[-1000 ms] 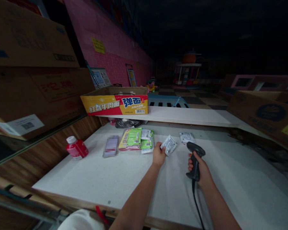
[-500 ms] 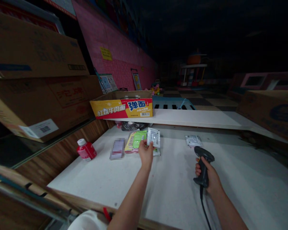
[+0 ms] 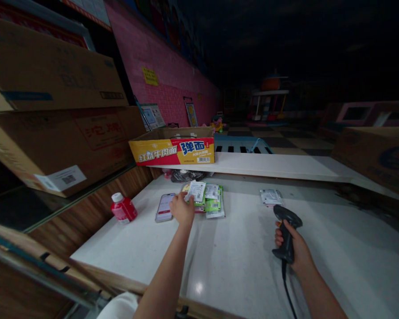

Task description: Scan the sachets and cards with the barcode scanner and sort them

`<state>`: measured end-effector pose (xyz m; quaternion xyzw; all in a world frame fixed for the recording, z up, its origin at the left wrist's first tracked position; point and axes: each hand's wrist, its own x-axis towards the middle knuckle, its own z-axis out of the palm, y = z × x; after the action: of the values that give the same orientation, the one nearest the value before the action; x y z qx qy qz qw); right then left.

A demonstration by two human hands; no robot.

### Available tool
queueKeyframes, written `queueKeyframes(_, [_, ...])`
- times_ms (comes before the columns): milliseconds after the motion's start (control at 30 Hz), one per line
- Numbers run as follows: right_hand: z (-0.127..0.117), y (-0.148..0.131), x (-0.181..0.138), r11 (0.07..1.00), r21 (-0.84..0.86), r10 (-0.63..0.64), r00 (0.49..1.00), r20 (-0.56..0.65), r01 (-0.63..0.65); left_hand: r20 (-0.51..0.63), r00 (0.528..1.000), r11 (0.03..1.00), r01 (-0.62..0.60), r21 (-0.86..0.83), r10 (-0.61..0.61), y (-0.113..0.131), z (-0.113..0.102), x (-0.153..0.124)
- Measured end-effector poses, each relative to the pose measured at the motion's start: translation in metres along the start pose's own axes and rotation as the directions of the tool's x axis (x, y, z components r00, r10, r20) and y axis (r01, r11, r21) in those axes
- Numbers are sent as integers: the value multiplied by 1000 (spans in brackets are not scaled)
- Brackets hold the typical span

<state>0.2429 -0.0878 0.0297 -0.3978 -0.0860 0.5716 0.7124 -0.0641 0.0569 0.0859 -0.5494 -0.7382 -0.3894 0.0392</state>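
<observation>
My left hand [image 3: 182, 209] is closed at the left edge of a small silver-white packet [image 3: 197, 191], pinching it above a pile of flat packets. Beside it in the pile are another silver packet [image 3: 212, 191] and green packets [image 3: 213, 205]. A phone [image 3: 164, 208] with its screen lit lies just left of this hand. My right hand [image 3: 297, 248] is wrapped round the grip of a dark barcode scanner [image 3: 287, 232], whose cable hangs down toward me. One more silver packet [image 3: 270, 197] lies on the white tabletop [image 3: 239, 248] beyond the scanner.
A red bottle with a white cap [image 3: 123, 209] stands at the left. Along the back runs a raised white shelf [image 3: 272, 165] bearing a red-yellow carton [image 3: 176, 151]. Large cardboard boxes [image 3: 96, 137] are stacked at the left; another box [image 3: 379, 150] sits at the right.
My left hand has moved left with the silver packet, uncovering green packets and another silver one. The right hand keeps the scanner in nearly the same place. The view has shifted slightly.
</observation>
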Motion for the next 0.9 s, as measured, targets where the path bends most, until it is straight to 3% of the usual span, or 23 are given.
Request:
queueKeyframes(167, [-4,-1,3,999,-26,22,1000,22,-21,3,995,995,-103,0,103,-3,3,-8])
queueKeyframes(267, [-3,-1,3,1000,-10,24,1000,15,-24,-70,983,984,-174,-37,171,3,2,-12])
queueKeyframes(433, [5,-3,1,1000,2,11,1000,-23,-11,-165,880,856,-473,-209,446,39,5,-30])
queueKeyframes(567, [11,-3,-2,1000,-18,-18,997,-72,17,-58,800,727,-570,-382,597,78,25,-58])
queueKeyframes(667, [12,-4,-3,999,-10,-51,993,-110,50,135,751,704,-519,-484,646,104,54,-79])
queueKeyframes(733, [12,-5,-4,998,10,-57,989,-134,59,300,717,734,-423,-531,630,121,77,-89])
queueKeyframes(833, [10,-7,-3,997,54,-54,985,-163,64,547,684,830,-159,-534,483,145,113,-98])
queueKeyframes(900, [9,-7,-2,993,92,-53,983,-176,70,625,675,866,-41,-499,392,161,133,-101])
